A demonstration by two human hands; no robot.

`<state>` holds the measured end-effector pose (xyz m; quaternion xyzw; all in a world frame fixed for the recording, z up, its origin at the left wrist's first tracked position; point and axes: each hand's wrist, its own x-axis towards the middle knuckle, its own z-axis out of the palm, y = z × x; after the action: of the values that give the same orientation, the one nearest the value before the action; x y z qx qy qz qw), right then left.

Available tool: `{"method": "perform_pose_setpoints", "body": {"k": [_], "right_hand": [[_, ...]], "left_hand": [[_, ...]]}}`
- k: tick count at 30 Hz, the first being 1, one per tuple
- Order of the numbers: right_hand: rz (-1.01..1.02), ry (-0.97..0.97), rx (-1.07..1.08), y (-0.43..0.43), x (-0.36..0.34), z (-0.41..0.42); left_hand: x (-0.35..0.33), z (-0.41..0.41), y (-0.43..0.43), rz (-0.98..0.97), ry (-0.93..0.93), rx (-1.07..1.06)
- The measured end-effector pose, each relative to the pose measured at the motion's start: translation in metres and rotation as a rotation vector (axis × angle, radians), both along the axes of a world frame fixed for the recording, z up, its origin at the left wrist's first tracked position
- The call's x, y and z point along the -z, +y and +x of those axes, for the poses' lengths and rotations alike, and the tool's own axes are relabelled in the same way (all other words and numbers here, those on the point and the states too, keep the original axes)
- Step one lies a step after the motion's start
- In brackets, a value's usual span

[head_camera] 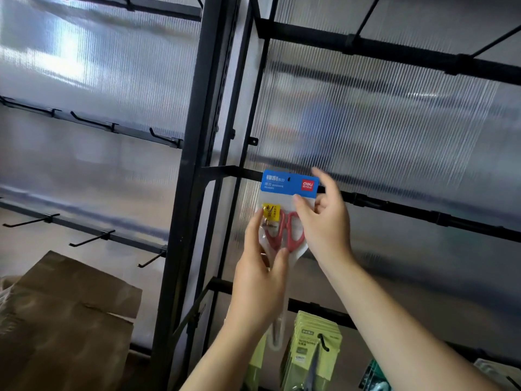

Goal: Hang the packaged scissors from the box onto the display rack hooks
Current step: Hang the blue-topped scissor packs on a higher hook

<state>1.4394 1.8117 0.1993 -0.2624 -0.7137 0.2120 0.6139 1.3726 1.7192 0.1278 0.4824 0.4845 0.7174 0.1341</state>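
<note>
At your far left stands the open cardboard box, and above it the bare hooks of the left bay stick out from their bars. Past the dark upright post of the display rack, your left hand grasps the packaged scissors at the lower part, thumb on the front and fingers along the left edge. The pack is in the air, upright, just in front of the crossbar of the right bay, and its blue header card covers the bar there. If a hook is behind the card, I cannot tell. Your right hand pinches the upper right side of the pack, thumb on the front just under the card and the other fingers behind it. I judge the pack is light, with a thin clear pouch that is soft and a little slippery, while the card on top is stiffer and the red-handled scissors inside put the weight low. So the best hold is near the card, beside the small hang hole, to guide it without bending. Lower down, green scissors packs already hang on a hook.
</note>
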Motion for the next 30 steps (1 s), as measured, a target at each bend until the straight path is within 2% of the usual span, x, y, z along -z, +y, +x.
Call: {"method": "perform_pose_setpoints", "body": {"k": [3, 8, 14, 20, 25, 30], "right_hand": [[0.029, -0.026, 0.021, 0.002, -0.001, -0.004], [0.093, 0.062, 0.011, 0.002, -0.001, -0.006], [0.097, 0.001, 0.064, 0.013, 0.006, -0.010], [0.115, -0.126, 0.142, 0.025, 0.004, -0.014], [0.153, -0.295, 0.227, 0.034, 0.003, -0.015], [0.153, -0.341, 0.210, 0.032, 0.013, -0.015]], "left_hand": [[0.002, -0.001, 0.003, -0.006, 0.049, -0.051], [-0.003, -0.004, 0.003, -0.001, 0.069, -0.045], [-0.001, -0.009, 0.004, -0.001, 0.069, -0.020], [0.005, -0.019, 0.014, -0.104, 0.118, -0.063], [0.015, -0.025, 0.021, -0.236, 0.182, 0.037], [0.022, -0.027, 0.024, -0.261, 0.243, 0.087]]}}
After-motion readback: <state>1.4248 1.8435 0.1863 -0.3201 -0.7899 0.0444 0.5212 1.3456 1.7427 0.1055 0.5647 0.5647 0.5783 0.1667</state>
